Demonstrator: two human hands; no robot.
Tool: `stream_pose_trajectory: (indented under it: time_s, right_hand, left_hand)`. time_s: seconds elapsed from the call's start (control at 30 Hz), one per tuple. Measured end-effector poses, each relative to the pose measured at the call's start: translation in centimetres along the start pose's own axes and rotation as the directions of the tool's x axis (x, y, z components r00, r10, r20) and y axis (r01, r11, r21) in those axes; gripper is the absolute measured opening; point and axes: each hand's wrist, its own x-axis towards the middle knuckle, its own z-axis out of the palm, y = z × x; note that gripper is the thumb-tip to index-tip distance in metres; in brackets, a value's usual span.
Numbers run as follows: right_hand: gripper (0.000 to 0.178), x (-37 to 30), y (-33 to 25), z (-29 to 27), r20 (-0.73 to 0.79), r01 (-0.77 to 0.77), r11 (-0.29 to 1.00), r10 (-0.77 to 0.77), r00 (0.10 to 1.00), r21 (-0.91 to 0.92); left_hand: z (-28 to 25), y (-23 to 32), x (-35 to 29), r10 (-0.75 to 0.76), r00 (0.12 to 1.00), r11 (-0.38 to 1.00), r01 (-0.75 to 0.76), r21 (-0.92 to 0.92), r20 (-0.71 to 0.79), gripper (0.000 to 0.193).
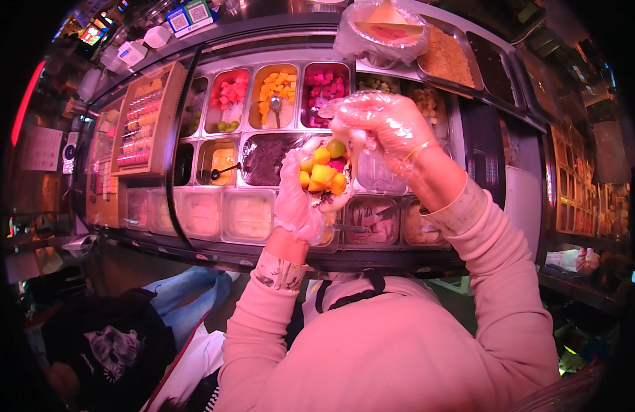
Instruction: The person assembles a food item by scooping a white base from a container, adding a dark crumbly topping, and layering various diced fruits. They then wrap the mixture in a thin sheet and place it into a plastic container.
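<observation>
My left hand, in a clear plastic glove, cups a fruit-filled white wrap. Yellow mango cubes, a round green grape, a bit of magenta dragon fruit and dark crumbs show in its top. My right hand, gloved too, is bent over the wrap's far right side with fingertips drawn together. Whatever they pinch, if anything, cannot be made out. Just beyond the fingertips lies a metal tub of dragon fruit cubes. Part of the wrap is hidden behind my left fingers.
Tubs of pink fruit cubes, mango with a spoon, and dark purple paste surround my hands. A tan crumb tray and plastic-lined bowl stand at the back. A wooden rack is left; someone in jeans is lower left.
</observation>
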Motion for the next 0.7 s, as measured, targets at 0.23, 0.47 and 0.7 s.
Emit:
stream_pose_trajectory:
  time_s: [0.23,0.47,0.7]
  right_hand:
    - [0.013,-1.6,2.4,4.3,0.157,0.51,0.718,-0.501,0.851,-0.473]
    - [0.049,-5.6,6.9,4.7,0.595,0.725,-0.125,-0.673,0.439,-0.677]
    - [0.057,-6.1,8.7,4.2,0.646,0.671,-0.236,-0.608,0.462,-0.703]
  left_hand:
    - [0.4,-2.1,1.6,0.128,0.988,0.985,-0.136,-0.102,-0.084,0.051]
    - [1.6,-2.9,1.2,0.165,0.986,0.953,-0.16,-0.258,-0.001,0.048]
    - [4.1,0.2,-1.5,0.068,0.97,0.933,0.021,-0.36,0.233,0.059]
